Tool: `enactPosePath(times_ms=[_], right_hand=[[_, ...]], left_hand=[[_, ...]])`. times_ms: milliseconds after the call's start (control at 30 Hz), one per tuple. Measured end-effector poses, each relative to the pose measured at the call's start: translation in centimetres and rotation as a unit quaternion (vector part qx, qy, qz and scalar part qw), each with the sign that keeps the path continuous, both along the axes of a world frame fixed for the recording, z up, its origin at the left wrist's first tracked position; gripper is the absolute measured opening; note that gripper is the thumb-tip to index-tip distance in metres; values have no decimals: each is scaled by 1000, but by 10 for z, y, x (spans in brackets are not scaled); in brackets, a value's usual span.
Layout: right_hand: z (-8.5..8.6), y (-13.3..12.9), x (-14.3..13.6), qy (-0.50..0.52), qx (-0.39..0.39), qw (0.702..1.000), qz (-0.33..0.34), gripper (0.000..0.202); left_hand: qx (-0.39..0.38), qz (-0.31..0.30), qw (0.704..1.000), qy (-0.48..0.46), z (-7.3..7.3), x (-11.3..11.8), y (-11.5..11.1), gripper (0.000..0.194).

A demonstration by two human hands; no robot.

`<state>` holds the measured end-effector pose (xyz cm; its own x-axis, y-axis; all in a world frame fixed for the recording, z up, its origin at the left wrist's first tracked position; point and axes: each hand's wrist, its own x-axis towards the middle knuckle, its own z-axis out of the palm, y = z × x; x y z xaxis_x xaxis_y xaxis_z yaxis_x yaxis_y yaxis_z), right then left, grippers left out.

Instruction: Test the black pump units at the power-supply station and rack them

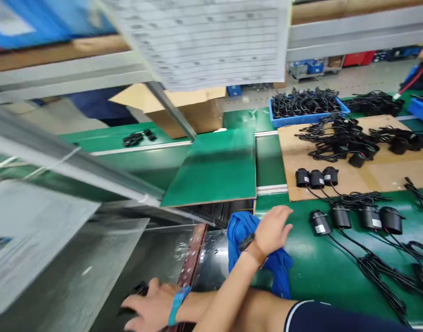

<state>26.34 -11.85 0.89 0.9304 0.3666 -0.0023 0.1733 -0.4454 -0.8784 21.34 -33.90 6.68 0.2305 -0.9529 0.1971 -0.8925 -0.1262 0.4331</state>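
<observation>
My arms cross, the left over the right. My left hand [271,230], with a dark band at its wrist, reaches right above a crumpled blue cloth [241,228]; its fingers are apart with nothing in them. My right hand [151,306], below a teal wristband, reaches left over the dark grey metal surface. Its fingers curl over a black part [140,288], mostly hidden beneath the hand and slightly blurred. Right of my left hand, several black cylindrical housings with cables [321,223] stand on the green bench [303,263].
A cardboard sheet [384,173] bears more cabled housings. Behind it is a blue tray [310,121] of cables. A raised green board [218,166], a metal post [93,159] and a hanging paper sheet [218,41] stand ahead. Parts of other people show at the far side.
</observation>
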Motion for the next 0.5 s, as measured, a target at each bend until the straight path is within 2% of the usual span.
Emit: enactPosePath(times_ms=[67,133,233,300,367,433,500], right_hand=[[-3,0,5,36,34,999,-4,63],[-7,2,8,63,65,996,-10,62],[-11,5,10,87,85,993,-12,64],[-13,5,10,86,85,993,-14,64],[-16,5,10,71,77,994,-17,65],[-19,7,9,43,66,997,-22,65],[-21,10,8,12,56,998,-33,63]], left_hand=[[13,-125,989,-81,-14,-17,-48,46],[2,-208,963,-169,-28,-32,-81,40],[-25,-239,935,-261,-40,-47,-103,25],[-37,-237,928,-286,-41,-52,-103,23],[-45,-234,930,-279,-34,-54,-91,23],[-57,-203,948,-237,-21,-55,-69,23],[-95,-129,973,-164,-3,-59,-37,24]])
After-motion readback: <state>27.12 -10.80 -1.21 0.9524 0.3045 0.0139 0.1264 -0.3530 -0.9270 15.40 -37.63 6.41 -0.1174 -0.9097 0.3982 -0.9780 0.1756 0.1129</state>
